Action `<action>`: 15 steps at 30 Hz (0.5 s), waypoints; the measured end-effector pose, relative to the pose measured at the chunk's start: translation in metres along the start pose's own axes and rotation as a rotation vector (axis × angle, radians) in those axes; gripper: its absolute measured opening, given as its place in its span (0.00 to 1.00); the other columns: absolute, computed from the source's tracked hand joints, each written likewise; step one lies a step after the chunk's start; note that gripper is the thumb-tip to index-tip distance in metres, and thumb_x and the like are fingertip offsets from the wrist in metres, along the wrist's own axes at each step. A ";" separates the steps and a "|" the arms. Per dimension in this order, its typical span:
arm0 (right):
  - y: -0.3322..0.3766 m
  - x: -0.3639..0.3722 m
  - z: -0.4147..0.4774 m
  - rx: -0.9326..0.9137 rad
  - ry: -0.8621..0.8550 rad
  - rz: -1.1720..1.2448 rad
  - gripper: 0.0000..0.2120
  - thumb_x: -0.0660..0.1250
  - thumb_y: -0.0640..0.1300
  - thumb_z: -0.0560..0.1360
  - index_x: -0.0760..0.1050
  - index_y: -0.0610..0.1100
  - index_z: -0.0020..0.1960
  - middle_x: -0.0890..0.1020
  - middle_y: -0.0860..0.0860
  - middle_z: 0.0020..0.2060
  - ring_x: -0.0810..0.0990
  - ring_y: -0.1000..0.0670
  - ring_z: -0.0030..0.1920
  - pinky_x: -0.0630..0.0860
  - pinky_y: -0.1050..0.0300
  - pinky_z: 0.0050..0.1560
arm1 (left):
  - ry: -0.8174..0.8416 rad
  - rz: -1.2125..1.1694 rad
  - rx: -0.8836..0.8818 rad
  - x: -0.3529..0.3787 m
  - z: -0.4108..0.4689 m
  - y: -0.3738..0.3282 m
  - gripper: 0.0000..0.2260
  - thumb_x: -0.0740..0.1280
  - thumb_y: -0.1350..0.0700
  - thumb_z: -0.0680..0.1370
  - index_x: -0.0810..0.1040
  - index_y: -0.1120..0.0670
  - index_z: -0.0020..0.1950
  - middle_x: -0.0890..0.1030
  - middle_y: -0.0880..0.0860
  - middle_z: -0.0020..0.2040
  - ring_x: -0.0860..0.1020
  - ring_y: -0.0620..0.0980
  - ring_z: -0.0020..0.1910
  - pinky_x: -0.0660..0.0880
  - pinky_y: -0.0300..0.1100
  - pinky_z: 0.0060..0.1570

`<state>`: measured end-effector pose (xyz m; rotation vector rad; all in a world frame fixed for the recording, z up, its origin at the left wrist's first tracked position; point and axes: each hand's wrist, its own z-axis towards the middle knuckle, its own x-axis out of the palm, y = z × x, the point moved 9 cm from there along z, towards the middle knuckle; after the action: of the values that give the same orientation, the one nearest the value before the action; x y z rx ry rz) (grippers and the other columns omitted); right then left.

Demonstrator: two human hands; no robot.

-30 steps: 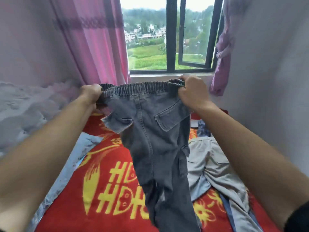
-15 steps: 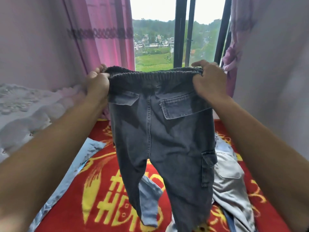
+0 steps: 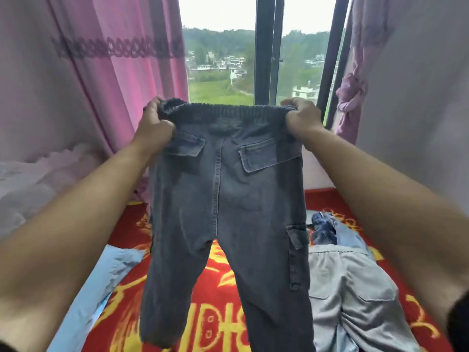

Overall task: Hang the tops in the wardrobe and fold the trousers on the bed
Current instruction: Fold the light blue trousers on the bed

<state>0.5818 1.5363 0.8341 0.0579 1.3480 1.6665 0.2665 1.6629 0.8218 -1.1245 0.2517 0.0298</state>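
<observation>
A pair of dark grey denim trousers (image 3: 228, 212) with an elastic waistband hangs spread out in the air above the bed, back pockets facing me. My left hand (image 3: 154, 128) grips the waistband's left end and my right hand (image 3: 302, 120) grips its right end. Both legs hang straight down, their hems near the bottom of the view. Below lies the bed's red cover (image 3: 218, 280) with yellow lettering. Light grey trousers (image 3: 350, 295) lie on the bed at the right.
A light blue garment (image 3: 101, 283) lies on the bed at the left, another blue patterned piece (image 3: 327, 227) beyond the grey trousers. Pink curtains (image 3: 114, 72) hang left of the window (image 3: 264, 52), a knotted curtain (image 3: 352, 97) at right. A white quilt (image 3: 28, 184) lies far left.
The trousers went from twisted and bunched to spread flat by the waistband. My hands moved apart and rose, and the view tilted up toward the window.
</observation>
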 end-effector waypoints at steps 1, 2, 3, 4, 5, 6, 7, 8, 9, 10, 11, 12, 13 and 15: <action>0.002 0.011 0.016 0.002 -0.015 0.022 0.24 0.56 0.33 0.74 0.76 0.45 0.67 0.79 0.46 0.63 0.77 0.47 0.61 0.75 0.54 0.64 | 0.020 -0.002 0.004 -0.002 0.019 0.005 0.24 0.58 0.66 0.63 0.75 0.38 0.46 0.77 0.46 0.48 0.76 0.46 0.49 0.74 0.38 0.36; 0.005 0.017 0.031 -0.006 -0.042 0.045 0.25 0.56 0.32 0.74 0.75 0.43 0.69 0.79 0.46 0.64 0.76 0.47 0.63 0.73 0.55 0.66 | 0.027 -0.019 0.016 -0.004 0.038 0.006 0.23 0.59 0.67 0.63 0.73 0.41 0.48 0.76 0.47 0.49 0.76 0.49 0.50 0.74 0.40 0.37; 0.010 0.019 0.045 -0.024 -0.082 0.067 0.25 0.56 0.32 0.74 0.74 0.42 0.69 0.78 0.46 0.64 0.76 0.47 0.65 0.71 0.58 0.66 | 0.025 -0.036 0.034 -0.006 0.056 0.003 0.24 0.59 0.67 0.63 0.72 0.42 0.50 0.75 0.48 0.50 0.75 0.51 0.52 0.76 0.42 0.39; 0.016 0.018 0.057 -0.051 -0.132 0.088 0.25 0.56 0.31 0.75 0.73 0.41 0.70 0.78 0.46 0.65 0.75 0.48 0.66 0.70 0.62 0.66 | 0.014 -0.046 0.058 -0.008 0.071 -0.004 0.25 0.60 0.67 0.63 0.72 0.42 0.53 0.75 0.49 0.53 0.75 0.52 0.55 0.77 0.44 0.42; 0.024 0.016 0.066 -0.085 -0.181 0.113 0.25 0.55 0.30 0.74 0.73 0.41 0.69 0.78 0.46 0.65 0.75 0.49 0.66 0.69 0.64 0.65 | -0.005 -0.044 0.089 -0.011 0.084 -0.012 0.27 0.60 0.66 0.63 0.71 0.43 0.57 0.75 0.50 0.56 0.74 0.52 0.58 0.78 0.44 0.45; 0.033 0.013 0.073 -0.118 -0.226 0.144 0.26 0.55 0.29 0.74 0.73 0.41 0.69 0.78 0.46 0.65 0.75 0.49 0.66 0.69 0.64 0.66 | -0.026 -0.046 0.125 -0.014 0.094 -0.022 0.29 0.61 0.66 0.63 0.70 0.44 0.61 0.75 0.52 0.60 0.74 0.51 0.60 0.79 0.45 0.48; 0.043 0.008 0.077 -0.145 -0.268 0.181 0.27 0.54 0.28 0.72 0.73 0.42 0.68 0.77 0.46 0.65 0.75 0.50 0.66 0.69 0.63 0.68 | -0.046 -0.053 0.151 -0.017 0.103 -0.031 0.30 0.61 0.65 0.63 0.69 0.45 0.63 0.74 0.53 0.62 0.74 0.50 0.61 0.79 0.45 0.49; 0.051 0.002 0.079 -0.167 -0.310 0.210 0.29 0.53 0.28 0.71 0.74 0.42 0.68 0.77 0.47 0.64 0.75 0.51 0.66 0.69 0.62 0.68 | -0.060 -0.060 0.161 -0.020 0.108 -0.039 0.32 0.61 0.65 0.63 0.68 0.45 0.65 0.74 0.51 0.63 0.74 0.48 0.60 0.80 0.43 0.49; 0.057 -0.003 0.080 -0.183 -0.343 0.220 0.29 0.52 0.27 0.70 0.74 0.43 0.67 0.77 0.47 0.64 0.75 0.51 0.66 0.69 0.63 0.68 | -0.067 -0.061 0.165 -0.022 0.112 -0.043 0.33 0.61 0.65 0.63 0.67 0.45 0.67 0.74 0.49 0.62 0.74 0.46 0.59 0.80 0.40 0.48; 0.061 -0.007 0.080 -0.189 -0.360 0.213 0.30 0.53 0.27 0.70 0.74 0.43 0.67 0.77 0.48 0.64 0.75 0.52 0.65 0.69 0.64 0.67 | -0.072 -0.052 0.170 -0.024 0.113 -0.045 0.33 0.60 0.66 0.64 0.66 0.44 0.68 0.73 0.46 0.60 0.73 0.43 0.58 0.79 0.37 0.46; 0.063 -0.010 0.079 -0.193 -0.357 0.197 0.29 0.53 0.27 0.70 0.74 0.43 0.67 0.77 0.48 0.64 0.75 0.51 0.65 0.69 0.62 0.68 | -0.084 -0.033 0.180 -0.026 0.111 -0.046 0.33 0.60 0.66 0.65 0.66 0.44 0.69 0.73 0.44 0.60 0.73 0.41 0.56 0.78 0.35 0.45; 0.065 -0.011 0.076 -0.197 -0.340 0.184 0.28 0.54 0.27 0.71 0.74 0.42 0.67 0.77 0.47 0.64 0.75 0.51 0.66 0.70 0.59 0.69 | -0.118 0.000 0.195 -0.030 0.106 -0.045 0.32 0.60 0.65 0.66 0.67 0.44 0.69 0.74 0.43 0.59 0.73 0.40 0.55 0.77 0.31 0.45; 0.065 -0.012 0.071 -0.198 -0.315 0.175 0.28 0.54 0.27 0.71 0.74 0.42 0.67 0.77 0.46 0.64 0.75 0.50 0.66 0.70 0.57 0.69 | -0.178 0.042 0.213 -0.035 0.097 -0.044 0.29 0.61 0.64 0.68 0.69 0.45 0.67 0.75 0.42 0.56 0.74 0.39 0.53 0.74 0.27 0.44; 0.056 -0.009 0.051 -0.174 -0.283 0.146 0.28 0.54 0.27 0.71 0.75 0.42 0.66 0.78 0.46 0.63 0.75 0.51 0.64 0.72 0.57 0.67 | -0.320 0.135 0.245 -0.046 0.072 -0.036 0.20 0.63 0.61 0.70 0.76 0.47 0.59 0.77 0.41 0.49 0.76 0.42 0.48 0.69 0.23 0.42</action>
<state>0.5798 1.5710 0.9020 0.2858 1.0032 1.8149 0.2406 1.7160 0.8926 -0.8429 0.0418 0.2891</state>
